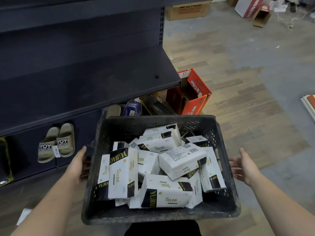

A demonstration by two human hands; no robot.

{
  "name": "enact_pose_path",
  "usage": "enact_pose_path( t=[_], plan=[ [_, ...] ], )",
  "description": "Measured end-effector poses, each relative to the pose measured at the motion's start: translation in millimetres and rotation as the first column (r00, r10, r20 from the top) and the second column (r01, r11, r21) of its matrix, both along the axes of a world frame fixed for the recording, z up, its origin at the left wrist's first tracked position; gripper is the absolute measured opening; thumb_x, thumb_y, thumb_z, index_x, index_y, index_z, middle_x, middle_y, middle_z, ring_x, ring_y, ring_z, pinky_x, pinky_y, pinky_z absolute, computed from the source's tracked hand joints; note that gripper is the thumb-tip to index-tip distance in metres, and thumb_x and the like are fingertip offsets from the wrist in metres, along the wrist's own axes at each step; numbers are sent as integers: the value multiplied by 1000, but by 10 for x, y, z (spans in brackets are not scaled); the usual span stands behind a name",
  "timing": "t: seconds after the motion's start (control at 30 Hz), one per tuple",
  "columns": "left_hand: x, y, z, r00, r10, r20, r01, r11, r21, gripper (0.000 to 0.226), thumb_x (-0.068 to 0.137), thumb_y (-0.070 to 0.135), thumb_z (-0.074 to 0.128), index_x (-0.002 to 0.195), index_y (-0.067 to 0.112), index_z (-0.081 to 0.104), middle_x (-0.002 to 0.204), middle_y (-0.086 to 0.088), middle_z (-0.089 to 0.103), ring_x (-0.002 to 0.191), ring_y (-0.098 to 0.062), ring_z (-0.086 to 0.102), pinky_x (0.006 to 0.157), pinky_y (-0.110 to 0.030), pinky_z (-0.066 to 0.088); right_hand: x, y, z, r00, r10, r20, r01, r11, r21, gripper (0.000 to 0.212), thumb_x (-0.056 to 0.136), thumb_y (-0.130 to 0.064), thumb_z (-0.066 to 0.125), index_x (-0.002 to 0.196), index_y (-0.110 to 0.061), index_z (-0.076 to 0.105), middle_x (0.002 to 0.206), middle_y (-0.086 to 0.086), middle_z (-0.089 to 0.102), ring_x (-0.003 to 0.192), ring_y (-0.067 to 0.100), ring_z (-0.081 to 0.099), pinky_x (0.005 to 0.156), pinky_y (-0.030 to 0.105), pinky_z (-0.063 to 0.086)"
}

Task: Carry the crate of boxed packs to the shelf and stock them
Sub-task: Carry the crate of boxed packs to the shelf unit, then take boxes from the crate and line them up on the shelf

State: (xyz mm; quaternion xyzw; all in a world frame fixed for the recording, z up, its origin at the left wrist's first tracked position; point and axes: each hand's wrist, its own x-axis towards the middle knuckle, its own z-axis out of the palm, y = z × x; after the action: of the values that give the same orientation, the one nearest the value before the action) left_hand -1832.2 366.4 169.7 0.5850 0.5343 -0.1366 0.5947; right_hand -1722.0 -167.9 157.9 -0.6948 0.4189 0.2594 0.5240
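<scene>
The crate (153, 118) sits low in front of me, right beside the dark shelf (102, 79), with the white packs (182, 160) heaped loose inside it at all angles. My left grip (80, 165) is against the crate's left wall, thumb up and fingers reaching in toward the plastic; I cannot tell whether they hook into it. My right grip (244, 167) is spread, fingers straight, just beside the right wall and at most brushing it.

I judge the carry to be about over and the stocking not yet begun, since the board in front of me is bare. To do this well, I should make sure the crate rests steady before I trust it out of both grips. It stands close to the slippers (58, 143) hanging below the shelf and to the red carton (196, 99) on the floor. Then I should take the top packs first, one at a time and by their long sides. The soft wrap will dent if I pinch it.
</scene>
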Motion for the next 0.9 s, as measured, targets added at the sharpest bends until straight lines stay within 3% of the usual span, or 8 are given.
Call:
enact_pose_path(
  t=[0.13, 0.27, 0.33, 0.43, 0.53, 0.67, 0.77, 0.9],
  plan=[
    [-152, -88, 239, 995, -87, -39, 92, 982, 162, 62, 90, 61, 51, 128, 12, 58, 124, -12, 62, 113, -34, 58, 100, -48, 44, -149, -48, 241, 998, 57, 12, -57, 998, -28, 61, 100, -57, 32, 107, -8, 67, 87, 10, 61, 74, 23, 53, 69, 33, 43],
    [-335, -301, 586, 913, -362, -188, 408, 799, 441, 57, 98, 48, 48, 135, 6, 53, 137, -18, 54, 126, -36, 50, 104, -43, 39, -363, 185, 657, 960, 277, 38, -264, 942, -208, 48, 101, -48, 40, 96, -8, 67, 99, 13, 66, 90, 30, 61, 83, 42, 48],
    [-436, -447, 789, 843, -479, -246, 534, 685, 495, 56, 98, 45, 48, 139, 7, 49, 141, -18, 48, 128, -36, 47, 102, -42, 39, -491, 309, 837, 875, 484, 26, -450, 831, -327, 43, 101, -46, 42, 91, -12, 67, 101, 11, 68, 96, 31, 61, 88, 43, 50],
    [-560, -646, 982, 727, -612, -311, 652, 473, 593, 53, 97, 44, 49, 139, 12, 48, 141, -12, 46, 126, -31, 48, 99, -39, 43, -667, 519, 1031, 602, 797, -55, -716, 507, -479, 31, 100, -41, 47, 101, -19, 69, 100, 1, 69, 88, 19, 60, 76, 32, 46],
    [-611, -925, 1099, 574, -731, -369, 727, 246, 641, 57, 96, 51, 41, 143, 18, 44, 149, -4, 40, 134, -22, 41, 108, -37, 37, -769, 726, 1090, 449, 885, -123, -797, 335, -502, 19, 93, -36, 56, 104, -26, 69, 102, -7, 65, 89, 11, 60, 75, 25, 46],
    [-474, -1308, 1179, 402, -847, -348, 731, 69, 678, 66, 91, 55, 32, 143, 17, 46, 150, -6, 40, 138, -26, 39, 110, -42, 34, -721, 936, 1070, 347, 920, -181, -826, 209, -523, 39, 87, -28, 58, 126, -26, 59, 122, -4, 58, 107, 15, 58, 85, 28, 50],
    [-296, -1577, 1137, 259, -900, -351, 782, -18, 623, 65, 97, 50, 36, 153, 22, 22, 161, 0, 18, 148, -19, 16, 120, -37, 16, -566, 1047, 1044, 289, 932, -217, -804, 114, -583, 45, 88, -25, 57, 132, -25, 48, 129, -3, 48, 117, 20, 50, 86, 32, 51],
    [-112, -1829, 1061, 201, -909, -365, 819, -49, 571, 70, 95, 52, 39, 154, 23, 15, 162, 1, 13, 148, -17, 13, 120, -36, 10, -338, 1119, 909, 221, 947, -234, -828, 56, -558, 70, 85, -16, 58, 147, -29, 29, 151, 0, 27, 126, 27, 41, 91, 38, 50]
  ],
)
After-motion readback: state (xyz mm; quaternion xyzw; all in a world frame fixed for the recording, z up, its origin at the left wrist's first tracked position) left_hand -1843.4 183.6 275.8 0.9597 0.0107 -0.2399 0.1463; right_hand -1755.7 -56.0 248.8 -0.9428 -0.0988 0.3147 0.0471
